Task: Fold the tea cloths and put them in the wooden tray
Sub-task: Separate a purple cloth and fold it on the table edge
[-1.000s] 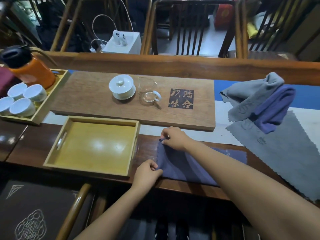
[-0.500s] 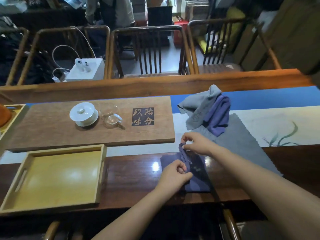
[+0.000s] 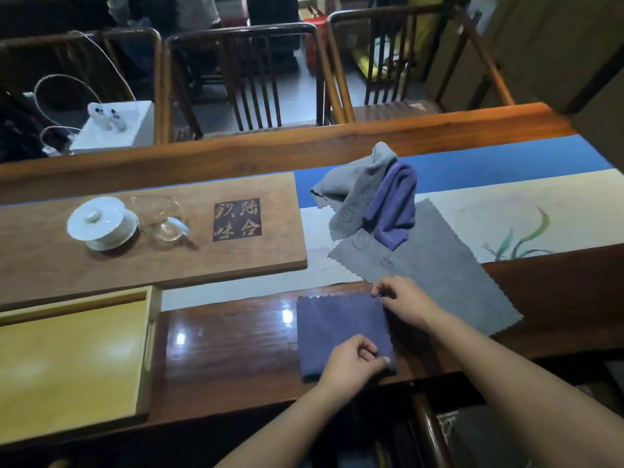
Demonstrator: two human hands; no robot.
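A folded dark blue tea cloth [image 3: 337, 327] lies flat on the glossy table near its front edge. My left hand [image 3: 353, 361] pinches the cloth's near right corner. My right hand [image 3: 403, 300] pinches its far right corner. To the right, partly under my right arm, a large grey cloth [image 3: 439, 265] lies spread out. Behind it, a crumpled grey cloth [image 3: 354, 187] and a crumpled purple cloth [image 3: 393, 204] sit in a heap. The empty wooden tray [image 3: 148, 332] stands at the left.
A wooden tea board [image 3: 263, 258] carries a white lidded cup [image 3: 99, 222] and a glass pitcher [image 3: 158, 216]. A blue and white runner [image 3: 506, 204] covers the table's right part. Chairs [image 3: 250, 72] stand behind the table.
Both hands carried the blue cloth's left edge over to the right, folding it into a smaller rectangle that now lies flat. The view also swung to the right.
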